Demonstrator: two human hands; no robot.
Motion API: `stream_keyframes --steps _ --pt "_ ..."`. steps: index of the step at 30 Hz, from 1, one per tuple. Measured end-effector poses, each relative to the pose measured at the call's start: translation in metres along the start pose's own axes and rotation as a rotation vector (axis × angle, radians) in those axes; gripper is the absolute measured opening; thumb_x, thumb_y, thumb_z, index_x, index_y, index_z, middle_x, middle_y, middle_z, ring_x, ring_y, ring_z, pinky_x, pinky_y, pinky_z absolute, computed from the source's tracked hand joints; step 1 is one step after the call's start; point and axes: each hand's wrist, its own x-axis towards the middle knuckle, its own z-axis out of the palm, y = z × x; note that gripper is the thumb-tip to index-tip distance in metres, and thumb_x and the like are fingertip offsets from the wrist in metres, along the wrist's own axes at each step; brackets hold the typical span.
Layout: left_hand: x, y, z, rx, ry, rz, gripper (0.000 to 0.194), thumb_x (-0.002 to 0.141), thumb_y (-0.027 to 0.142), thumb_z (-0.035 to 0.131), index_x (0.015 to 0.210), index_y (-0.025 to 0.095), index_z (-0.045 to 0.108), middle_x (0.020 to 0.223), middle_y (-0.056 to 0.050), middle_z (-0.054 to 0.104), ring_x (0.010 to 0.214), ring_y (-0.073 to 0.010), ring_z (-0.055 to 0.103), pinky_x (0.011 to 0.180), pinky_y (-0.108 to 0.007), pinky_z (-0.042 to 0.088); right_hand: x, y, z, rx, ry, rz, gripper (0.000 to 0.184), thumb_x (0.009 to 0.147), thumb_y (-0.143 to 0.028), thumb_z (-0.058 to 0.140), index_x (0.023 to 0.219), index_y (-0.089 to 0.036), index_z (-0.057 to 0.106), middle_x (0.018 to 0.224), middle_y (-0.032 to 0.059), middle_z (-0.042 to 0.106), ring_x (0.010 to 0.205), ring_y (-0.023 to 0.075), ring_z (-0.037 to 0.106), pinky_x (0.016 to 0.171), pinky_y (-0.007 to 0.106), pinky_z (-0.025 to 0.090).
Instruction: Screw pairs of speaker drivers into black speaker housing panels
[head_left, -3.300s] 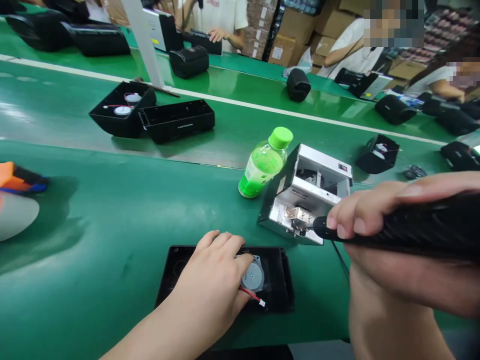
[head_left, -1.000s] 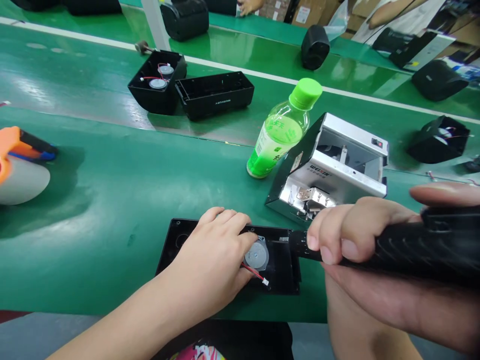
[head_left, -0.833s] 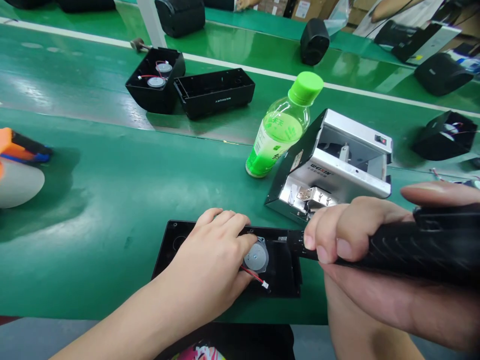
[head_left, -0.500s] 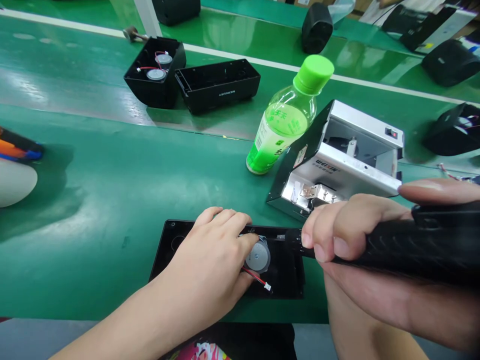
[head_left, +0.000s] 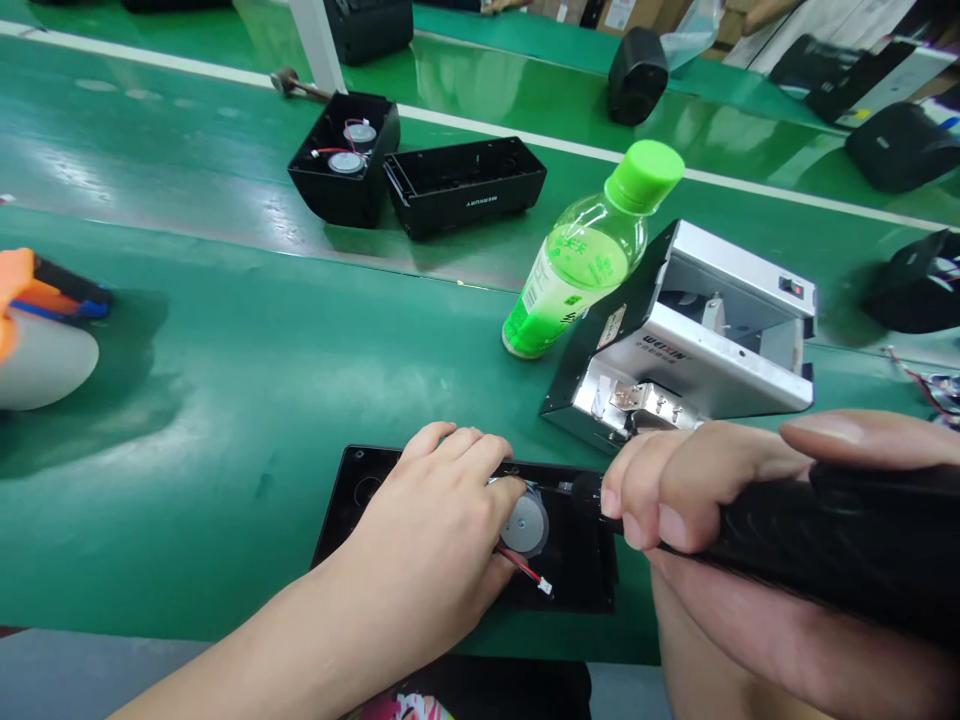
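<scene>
My left hand [head_left: 454, 510] is closed over a small round speaker driver [head_left: 525, 525], pressing it into a black plastic speaker housing [head_left: 577, 560] that lies on the green bench. Its fingers cover the driver's left side and the housing's middle. A red-and-black wire with a white plug [head_left: 545, 587] trails from beneath the fingers. In my right hand [head_left: 697, 490] is a black electric screwdriver [head_left: 840, 520], held nearly level. The screwdriver's tip points left, at the driver's upper right edge; whether it sits on a screw is too small to tell.
Behind my right hand stands a silver WEIXIN screw feeder [head_left: 720, 350], with a green-capped drink bottle [head_left: 577, 260] beside it. Two open black housings [head_left: 472, 190] sit farther back. An orange-and-white object [head_left: 49, 350] is at left. More black speakers [head_left: 637, 75] stand beyond.
The view has shifted, so the bench and objects appear slightly lower and farther right. Both hands keep nearly the same grip and place against the housing.
</scene>
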Motion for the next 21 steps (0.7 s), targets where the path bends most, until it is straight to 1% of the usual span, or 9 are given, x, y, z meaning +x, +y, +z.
stream_keyframes --steps 2,4,6,9,13,15,16,18,21 --pt "0.000 0.000 0.000 -0.002 -0.002 0.000 0.028 0.088 0.036 0.090 0.112 0.024 0.079 0.123 -0.008 0.071 0.117 -0.0324 0.066 0.109 -0.055 0.048 0.001 0.001 0.001 0.026 0.007 -0.051 0.020 0.101 -0.039 0.069 0.118 -0.041 0.081 0.066 0.0021 0.069 0.057 0.0264 0.066 0.057 0.048 0.061" --pt "0.000 0.000 -0.001 -0.004 -0.003 -0.002 0.029 0.088 0.036 0.089 0.112 0.024 0.079 0.123 -0.008 0.071 0.117 -0.0320 0.066 0.109 -0.054 0.048 0.001 0.002 0.001 0.046 0.018 -0.058 0.020 0.101 -0.040 0.069 0.116 -0.039 0.081 0.066 0.0023 0.069 0.057 0.0262 0.066 0.056 0.048 0.061" --pt "-0.001 0.000 -0.001 -0.008 -0.005 -0.006 0.029 0.088 0.036 0.090 0.112 0.025 0.079 0.123 -0.007 0.071 0.117 -0.0316 0.066 0.110 -0.055 0.048 0.000 0.002 0.000 0.036 0.004 -0.008 0.018 0.099 -0.037 0.072 0.115 -0.040 0.081 0.067 0.0015 0.070 0.060 0.0266 0.068 0.061 0.049 0.062" --pt "-0.001 0.000 0.000 -0.018 -0.004 -0.010 0.029 0.088 0.037 0.090 0.113 0.025 0.079 0.123 -0.007 0.071 0.117 -0.0312 0.066 0.113 -0.055 0.046 -0.002 0.001 -0.003 -0.017 0.014 -0.030 0.022 0.098 -0.034 0.073 0.118 -0.042 0.079 0.068 0.0009 0.070 0.061 0.0279 0.068 0.061 0.051 0.063" --pt "-0.001 0.000 0.000 -0.028 0.000 -0.009 0.030 0.087 0.032 0.089 0.114 0.026 0.079 0.124 -0.006 0.071 0.119 -0.0313 0.066 0.113 -0.055 0.047 -0.006 0.004 -0.004 -0.027 0.031 -0.073 0.032 0.100 -0.027 0.060 0.124 -0.041 0.076 0.069 0.0021 0.069 0.060 0.0294 0.068 0.057 0.054 0.061" --pt "-0.001 0.001 0.000 -0.025 -0.005 -0.011 0.030 0.087 0.033 0.090 0.114 0.026 0.079 0.124 -0.006 0.070 0.120 -0.0317 0.066 0.112 -0.055 0.048 -0.008 0.005 -0.003 -0.017 0.021 -0.084 0.032 0.104 -0.030 0.053 0.124 -0.039 0.076 0.069 0.0026 0.068 0.058 0.0291 0.067 0.055 0.053 0.060" --pt "0.000 0.001 -0.001 -0.024 -0.007 -0.014 0.031 0.086 0.033 0.090 0.114 0.026 0.078 0.124 -0.006 0.070 0.119 -0.0318 0.066 0.112 -0.055 0.048 -0.009 0.006 -0.002 -0.014 0.020 -0.090 0.030 0.105 -0.032 0.053 0.124 -0.039 0.075 0.069 0.0027 0.067 0.058 0.0289 0.067 0.055 0.053 0.060" --pt "0.000 0.001 -0.001 -0.022 -0.015 -0.023 0.031 0.086 0.033 0.091 0.112 0.026 0.078 0.123 -0.007 0.070 0.119 -0.0318 0.066 0.112 -0.055 0.048 -0.011 0.005 -0.001 -0.011 0.024 -0.076 0.025 0.105 -0.035 0.059 0.124 -0.040 0.075 0.071 0.0020 0.068 0.059 0.0280 0.067 0.056 0.052 0.060" --pt "0.001 0.002 -0.002 -0.027 -0.022 -0.025 0.028 0.087 0.034 0.091 0.111 0.026 0.078 0.122 -0.006 0.071 0.117 -0.0313 0.066 0.110 -0.054 0.048 -0.014 0.003 -0.002 -0.026 0.061 -0.040 0.024 0.105 -0.033 0.062 0.125 -0.041 0.074 0.073 0.0011 0.069 0.061 0.0269 0.067 0.060 0.052 0.061"
